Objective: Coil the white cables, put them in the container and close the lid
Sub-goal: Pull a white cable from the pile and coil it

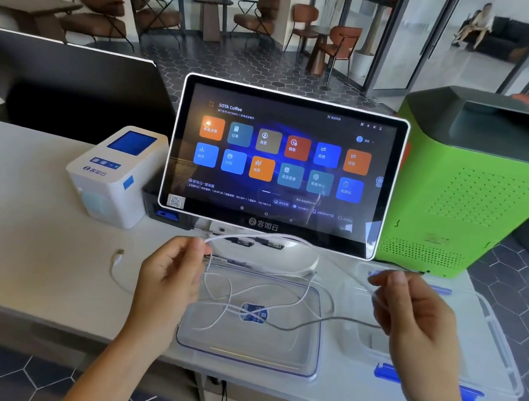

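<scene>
Left hand [171,275] pinches white cable [250,238] at finger ends; right hand [411,313] pinches same cable further right. Cable arcs between hands, above table [23,248]. Loose loops hang onto clear lid [247,346] near table edge. Open container [493,344] stands right of lid. Touchscreen [282,165] stands behind.

One head-worn wide-angle camera looks forward and down from close above the white counter [22,252], facing the touchscreen terminal [282,165] and the café seating beyond.
</scene>
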